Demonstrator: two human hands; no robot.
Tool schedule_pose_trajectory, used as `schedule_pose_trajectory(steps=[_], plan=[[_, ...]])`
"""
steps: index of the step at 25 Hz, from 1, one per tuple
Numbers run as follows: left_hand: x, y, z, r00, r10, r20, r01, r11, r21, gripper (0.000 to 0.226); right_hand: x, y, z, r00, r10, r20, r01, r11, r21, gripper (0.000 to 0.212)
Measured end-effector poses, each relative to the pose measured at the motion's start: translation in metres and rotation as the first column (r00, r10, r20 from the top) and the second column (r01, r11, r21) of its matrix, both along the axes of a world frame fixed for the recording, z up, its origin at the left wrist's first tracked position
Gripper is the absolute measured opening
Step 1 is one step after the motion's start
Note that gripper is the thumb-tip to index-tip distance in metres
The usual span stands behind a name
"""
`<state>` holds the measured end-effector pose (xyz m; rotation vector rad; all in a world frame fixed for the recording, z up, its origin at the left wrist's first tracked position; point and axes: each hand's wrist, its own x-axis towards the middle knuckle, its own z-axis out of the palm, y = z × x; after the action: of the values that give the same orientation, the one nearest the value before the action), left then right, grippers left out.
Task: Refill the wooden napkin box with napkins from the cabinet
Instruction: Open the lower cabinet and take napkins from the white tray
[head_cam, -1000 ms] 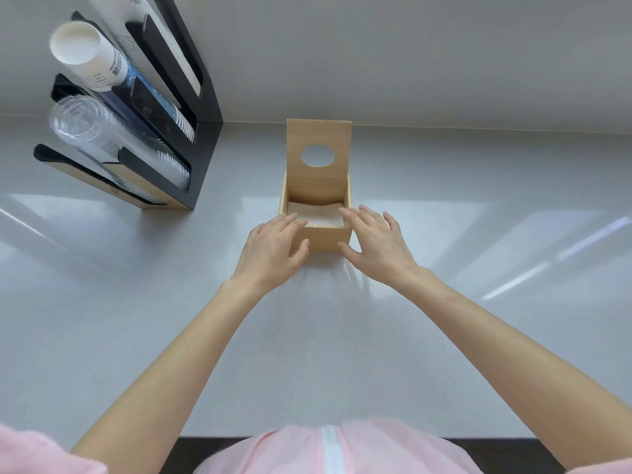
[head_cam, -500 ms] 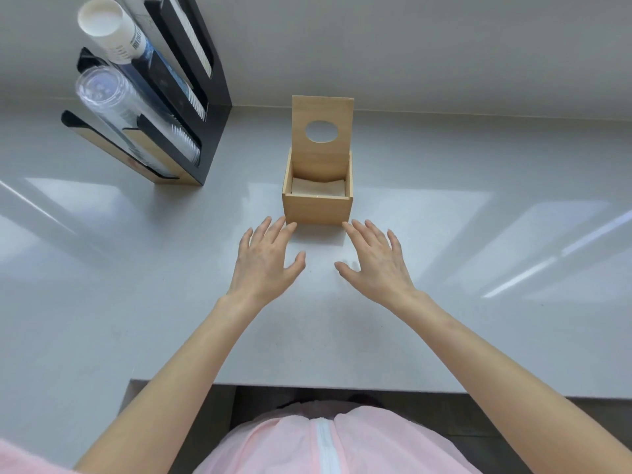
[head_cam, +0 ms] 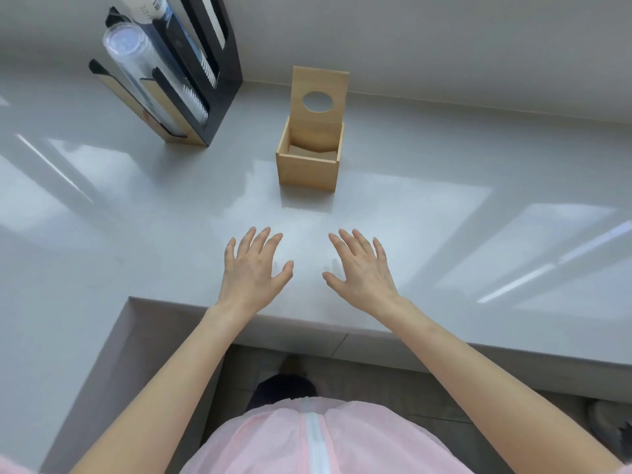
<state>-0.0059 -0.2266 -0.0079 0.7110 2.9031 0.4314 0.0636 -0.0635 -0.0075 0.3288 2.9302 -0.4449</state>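
The square light-wood napkin box (head_cam: 309,162) is stood on the far glossy grey counter (head_cam: 136,217), lid raised for refilling. Nothing is held: left hand (head_cam: 251,268) and right hand (head_cam: 363,270) are spread wide, apart from it.

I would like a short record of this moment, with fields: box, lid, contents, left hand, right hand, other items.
box: wooden napkin box on the counter
lid: lid upright, open
contents: napkins low inside
left hand: left hand open, empty, apart from box
right hand: right hand open, empty
other items: cup holder at left
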Motion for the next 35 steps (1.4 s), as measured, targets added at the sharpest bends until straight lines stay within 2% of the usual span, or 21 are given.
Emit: schedule_pose_trajectory(steps=[3,9,16,25,31,35], plan=[[0.030,-0.010,-0.003,1.000,0.009,-0.021,-0.010,0.999,-0.038,0.054,0.025,-0.006,0.001,1.000,0.005,-0.014,-0.005,1.000,-0.014,0.064],[0.085,-0.037,-0.009,0.996,0.083,0.033,-0.081,0.995,-0.065,0.055,0.071,-0.023,-0.006,0.999,0.043,0.011,-0.042,0.998,-0.044,0.063],[0.114,-0.065,-0.007,0.995,0.093,0.024,-0.091,0.994,-0.061,0.059,0.097,-0.052,-0.005,0.998,0.061,-0.006,-0.061,0.998,-0.028,0.061],[0.120,-0.114,-0.005,0.999,0.015,0.040,-0.012,0.997,-0.078,0.061,0.115,-0.110,-0.005,1.000,0.015,-0.006,-0.015,1.000,-0.023,0.061],[0.116,-0.121,-0.017,0.999,-0.027,0.027,0.028,0.998,-0.059,0.058,0.114,-0.119,-0.016,0.999,0.030,0.015,-0.030,1.000,-0.002,0.060],[0.115,-0.117,-0.035,0.994,-0.074,0.081,0.075,0.997,-0.010,0.055,0.109,-0.115,-0.028,0.998,0.062,0.019,-0.062,0.998,0.009,0.060]])
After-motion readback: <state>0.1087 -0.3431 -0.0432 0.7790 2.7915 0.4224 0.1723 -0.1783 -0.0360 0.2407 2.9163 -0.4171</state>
